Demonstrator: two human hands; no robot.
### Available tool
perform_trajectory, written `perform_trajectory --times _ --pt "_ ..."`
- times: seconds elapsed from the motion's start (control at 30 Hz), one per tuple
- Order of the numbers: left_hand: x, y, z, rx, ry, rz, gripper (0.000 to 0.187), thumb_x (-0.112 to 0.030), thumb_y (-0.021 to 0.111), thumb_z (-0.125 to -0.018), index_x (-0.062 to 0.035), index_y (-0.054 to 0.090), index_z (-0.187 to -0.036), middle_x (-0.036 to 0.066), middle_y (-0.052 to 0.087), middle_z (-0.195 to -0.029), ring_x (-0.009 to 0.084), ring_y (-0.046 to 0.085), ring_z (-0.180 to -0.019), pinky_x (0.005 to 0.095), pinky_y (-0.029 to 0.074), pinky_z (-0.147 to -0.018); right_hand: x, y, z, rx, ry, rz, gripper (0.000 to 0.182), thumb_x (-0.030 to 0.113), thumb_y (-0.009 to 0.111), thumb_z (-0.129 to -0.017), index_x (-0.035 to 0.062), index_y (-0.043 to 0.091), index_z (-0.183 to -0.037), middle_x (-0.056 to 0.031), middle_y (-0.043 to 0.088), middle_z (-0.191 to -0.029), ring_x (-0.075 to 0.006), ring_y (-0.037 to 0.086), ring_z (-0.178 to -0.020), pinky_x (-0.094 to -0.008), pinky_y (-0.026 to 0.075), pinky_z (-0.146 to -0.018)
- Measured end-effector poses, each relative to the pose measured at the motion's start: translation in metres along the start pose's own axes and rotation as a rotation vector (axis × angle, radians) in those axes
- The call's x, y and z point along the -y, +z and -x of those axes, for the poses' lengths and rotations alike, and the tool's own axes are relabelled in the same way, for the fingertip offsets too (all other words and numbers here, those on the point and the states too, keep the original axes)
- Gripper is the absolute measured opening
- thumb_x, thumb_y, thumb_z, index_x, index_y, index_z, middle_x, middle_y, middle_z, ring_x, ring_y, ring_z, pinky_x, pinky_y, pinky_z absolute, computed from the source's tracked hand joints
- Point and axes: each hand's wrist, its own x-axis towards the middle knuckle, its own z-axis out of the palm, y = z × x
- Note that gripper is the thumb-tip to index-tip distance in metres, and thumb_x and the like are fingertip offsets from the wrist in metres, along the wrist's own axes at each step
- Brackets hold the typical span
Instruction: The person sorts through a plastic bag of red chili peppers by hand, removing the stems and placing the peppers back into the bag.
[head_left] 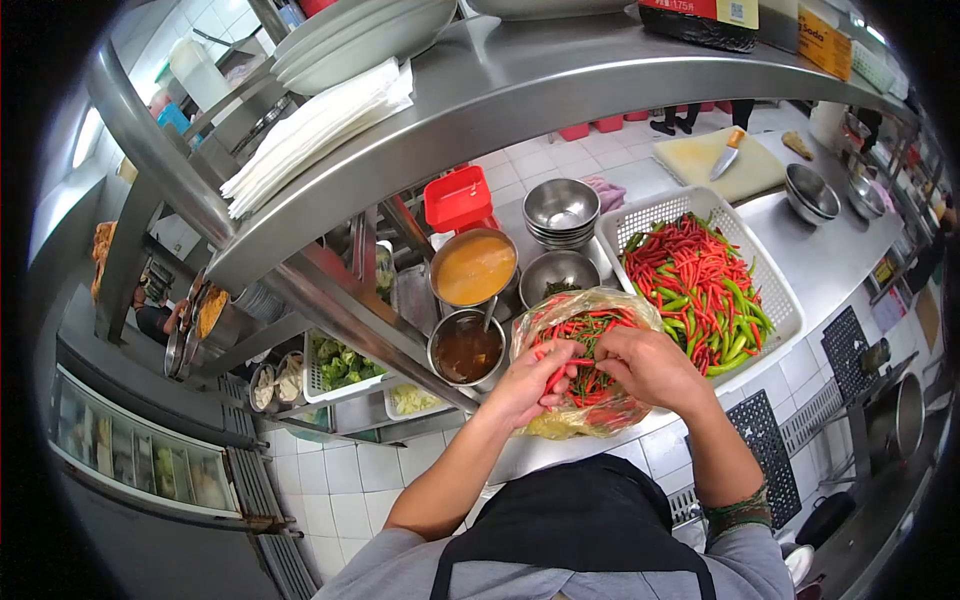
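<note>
Left hand (530,385): we see it closed around a single red chili (553,380), pinched between thumb and fingers over the mouth of the plastic bag

Right hand (650,365): it meets the left one at the chili's end, fingertips curled in as if nipping the stem; whether it really grips the stem we cannot tell, since the fingers hide it

Plastic bag (590,410): clear, open at the top, full of red and green chilies, sitting at the near edge of the steel counter (840,250) right in front of us

White basket (775,290): just beside the bag to the right and touching it, heaped with more red and green chilies

Pots: an orange sauce pot (473,268) and a dark sauce pot (466,350) with a spoon handle in it, at the counter's left edge near the bag

Bowls: a stack of steel bowls (561,212) behind the basket, one more bowl (556,274) between pots and basket (something dark green lies in it)

Far end: a cutting board (715,165) with a knife (728,153) at the counter's far edge, well apart from the hands

Step in hand: we judge it to be stemming chilies one by one, this one mid-pull

Next move: it calls for a firm hold on the body by the left while the right snaps the stem away, then a place for each part, kept clear of the sauce pots
</note>
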Motion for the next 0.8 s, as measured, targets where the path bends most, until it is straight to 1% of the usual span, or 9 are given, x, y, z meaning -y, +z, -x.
perform_trajectory --times 0.1,0.17,0.33,0.43,0.47,0.6,0.67,0.77,0.8 --pt "0.005 0.001 0.002 0.068 0.027 -0.131 0.017 -0.023 0.057 -0.102 -0.0079 0.057 -0.111 0.0 0.053 -0.083 0.0041 0.041 -0.059 0.0178 0.027 -0.044 -0.011 0.01 0.005 -0.032 0.016 -0.003 0.011 0.012 0.067 -0.084 0.0022 0.063 -0.085 -0.0157 0.064 -0.08 -0.0366 0.063 -0.077 -0.0454 0.05 -0.069" --pt "0.007 0.008 0.005 -0.006 0.068 -0.137 0.013 -0.02 0.06 -0.101 -0.0083 0.057 -0.105 0.0 0.053 -0.083 0.0033 0.04 -0.058 0.0174 0.027 -0.044 -0.008 0.014 0.005 0.001 0.066 -0.017 0.011 0.013 0.065 -0.085 0.0022 0.062 -0.083 -0.0175 0.064 -0.079 -0.0385 0.064 -0.078 -0.0482 0.05 -0.071" --pt "0.007 0.016 0.002 -0.152 0.239 -0.116 0.01 -0.018 0.062 -0.099 -0.0093 0.057 -0.102 -0.001 0.052 -0.081 0.0028 0.038 -0.055 0.0181 0.028 -0.043 -0.008 0.044 0.002 -0.404 0.292 -0.142 0.014 0.013 0.063 -0.087 0.001 0.062 -0.079 -0.0195 0.066 -0.076 -0.0403 0.065 -0.072 -0.0485 0.05 -0.067" --pt "-0.005 0.028 0.001 -0.156 0.276 -0.131 0.01 -0.018 0.06 -0.1 -0.0084 0.057 -0.102 -0.002 0.051 -0.078 0.0024 0.037 -0.054 0.0182 0.027 -0.042 -0.013 0.043 0.005 -0.493 0.377 -0.137 0.016 0.014 0.062 -0.088 0.0007 0.063 -0.08 -0.0199 0.065 -0.075 -0.0403 0.066 -0.073 -0.0493 0.051 -0.068" --pt "-0.013 0.035 -0.001 -0.131 0.245 -0.134 0.011 -0.019 0.059 -0.1 -0.0081 0.058 -0.103 -0.002 0.051 -0.078 0.0025 0.037 -0.054 0.0181 0.027 -0.042 -0.02 0.046 0.009 -0.319 0.396 -0.002 0.019 0.019 0.062 -0.09 0.0008 0.064 -0.083 -0.0193 0.067 -0.082 -0.0393 0.067 -0.078 -0.0491 0.052 -0.071" --pt "-0.041 0.074 -0.048 0.033 0.148 -0.123 0.017 -0.021 0.057 -0.101 -0.0069 0.06 -0.11 -0.002 0.054 -0.085 0.0022 0.041 -0.06 0.0173 0.025 -0.043 -0.011 0.059 0.022 -0.244 0.354 0.097 0.023 0.025 0.062 -0.09 0.0026 0.065 -0.091 -0.0171 0.068 -0.093 -0.0376 0.067 -0.085 -0.0498 0.052 -0.075" --pt "-0.052 0.095 -0.095 0.191 0.122 -0.118 0.024 -0.023 0.055 -0.102 -0.005 0.056 -0.118 0.001 0.054 -0.086 0.008 0.048 -0.067 0.0237 0.041 -0.053 -0.011 0.065 0.025 -0.238 0.316 0.08 0.022 0.025 0.063 -0.089 0.0028 0.065 -0.091 -0.0172 0.067 -0.09 -0.0374 0.067 -0.085 -0.05 0.052 -0.075" --pt "-0.056 0.152 -0.135 0.285 -0.057 0.123 0.035 -0.028 0.054 -0.102 -0.0042 0.048 -0.127 0.01 0.058 -0.111 0.0215 0.059 -0.089 0.041 0.052 -0.085 -0.015 0.076 0.028 -0.26 0.267 0.097 0.019 0.021 0.065 -0.087 0.0032 0.066 -0.092 -0.0163 0.066 -0.087 -0.0368 0.066 -0.086 -0.0494 0.052 -0.076" --pt "-0.056 0.156 -0.136 0.227 -0.058 0.058 0.041 -0.03 0.054 -0.101 -0.0043 0.044 -0.131 0.014 0.051 -0.123 0.0263 0.055 -0.101 0.0463 0.045 -0.095 -0.017 0.077 0.029 -0.276 0.255 0.087 0.018 0.021 0.065 -0.087 0.0032 0.066 -0.092 -0.0161 0.066 -0.087 -0.0367 0.066 -0.086 -0.0492 0.052 -0.076"
